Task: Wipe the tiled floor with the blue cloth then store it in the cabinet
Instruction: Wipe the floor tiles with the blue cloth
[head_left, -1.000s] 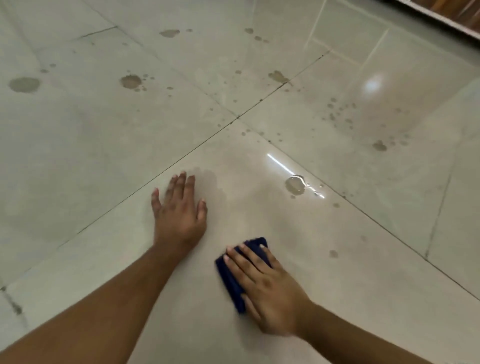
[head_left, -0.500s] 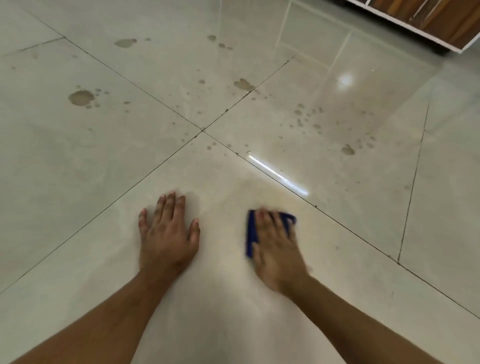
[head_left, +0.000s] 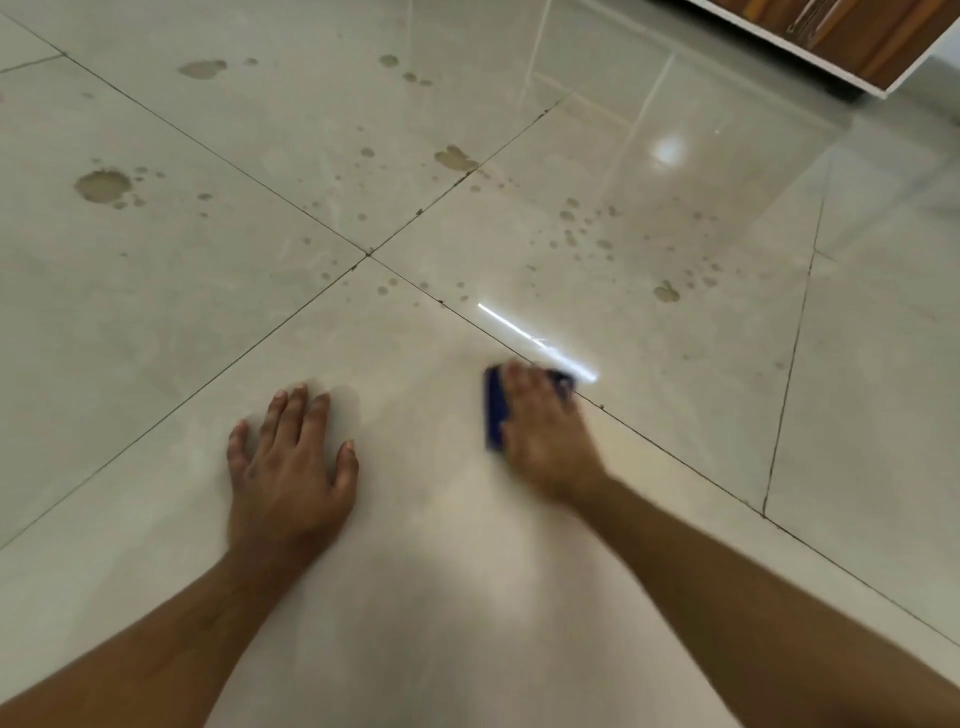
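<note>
Both hands lie flat: left hand (head_left: 291, 467) on the glossy beige tiled floor (head_left: 156, 322), right hand (head_left: 540, 436) pressing the folded blue cloth (head_left: 495, 410) I've slid forward. Brown splashes (head_left: 102, 185) remain ahead.

A home: glossy tiled floor (head_left: 675, 467), wooden cabinet (head_left: 852, 36).

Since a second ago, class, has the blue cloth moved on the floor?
Yes. The blue cloth, under the right hand, has slid forward and rightward to reach the diagonal grout line.
</note>
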